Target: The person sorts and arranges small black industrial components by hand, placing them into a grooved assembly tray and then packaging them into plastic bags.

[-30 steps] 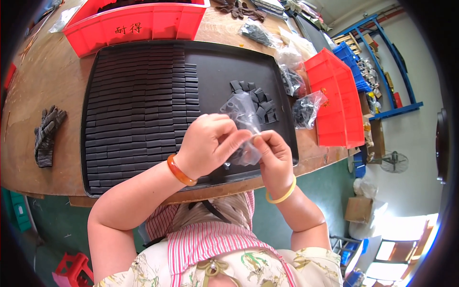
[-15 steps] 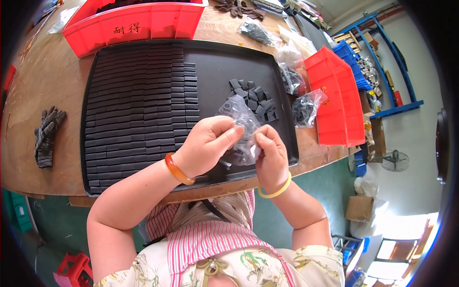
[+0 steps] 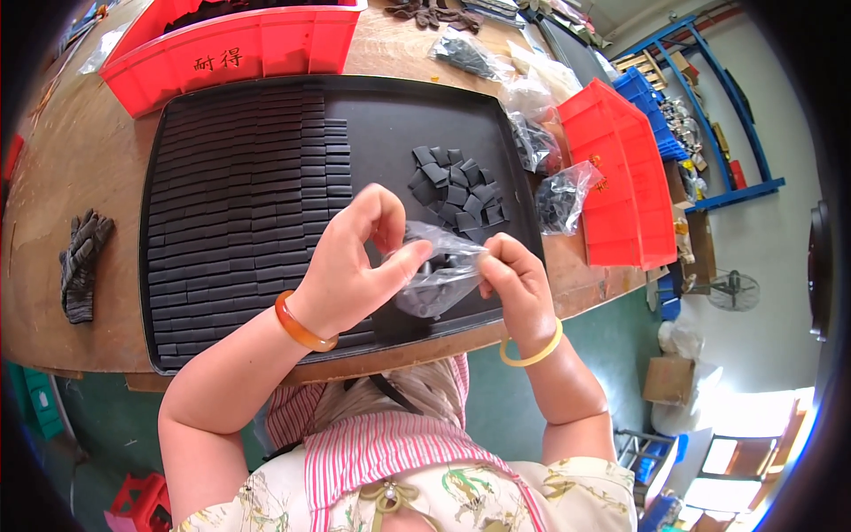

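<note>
A clear plastic bag (image 3: 433, 297) with dark pieces inside hangs between my hands, above the near right part of a black tray (image 3: 390, 111). My left hand (image 3: 359, 257) grips the bag's left edge, its thumb against the film and its fingers curled. On the other side, my right hand (image 3: 516, 279) pinches a corner of the same bag between thumb and fingertips. Close rows of flat black pieces (image 3: 235, 213) cover the left of the tray. Just beyond the bag lies a loose heap of black square pieces (image 3: 456, 188).
A red bin (image 3: 266, 49) holding dark items stands behind the tray. To the right are another red bin (image 3: 616, 177) and filled plastic bags (image 3: 563, 199). A grey knitted glove (image 3: 81, 266) lies at the left on the wooden table (image 3: 62, 186). Dark gloves (image 3: 434, 13) rest at the back.
My left hand has shifted left and its fingers have lifted. The bag has turned and spread wider, its right corner drawn toward my right hand, which moved slightly right. The view has shifted a little.
</note>
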Demonstrator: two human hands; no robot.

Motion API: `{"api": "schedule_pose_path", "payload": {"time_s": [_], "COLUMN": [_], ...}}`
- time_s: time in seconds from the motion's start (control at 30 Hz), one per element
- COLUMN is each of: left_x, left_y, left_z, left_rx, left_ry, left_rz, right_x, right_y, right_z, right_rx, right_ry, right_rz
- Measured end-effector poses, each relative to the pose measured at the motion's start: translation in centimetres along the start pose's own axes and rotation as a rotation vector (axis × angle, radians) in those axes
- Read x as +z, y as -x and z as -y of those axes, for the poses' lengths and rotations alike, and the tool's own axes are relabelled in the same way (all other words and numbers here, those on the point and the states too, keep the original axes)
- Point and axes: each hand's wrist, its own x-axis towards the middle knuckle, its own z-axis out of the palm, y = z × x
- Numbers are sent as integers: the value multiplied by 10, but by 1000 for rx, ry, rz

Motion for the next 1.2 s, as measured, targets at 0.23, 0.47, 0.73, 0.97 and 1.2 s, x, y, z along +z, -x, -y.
{"api": "schedule_pose_path", "payload": {"time_s": [0.23, 0.47, 0.73, 0.97, 1.2], "left_x": [7, 7, 5, 2, 1], "left_y": [0, 0, 2, 2, -1], "left_z": [-6, -11, -3, -11, -8], "left_rx": [-66, 1, 270, 128, 155], "left_ry": [-19, -93, -663, -557, -540], "left_rz": [15, 4, 32, -128, -108], "right_x": [13, 25, 25, -10, -8], "right_y": [-19, -37, -31, -33, -35], "right_z": [40, 28, 26, 22, 18], "right_rx": [-479, -528, -628, -368, -286], "right_ry": [859, 1077, 1097, 843, 648], "right_rz": [74, 180, 74, -76, -82]}}
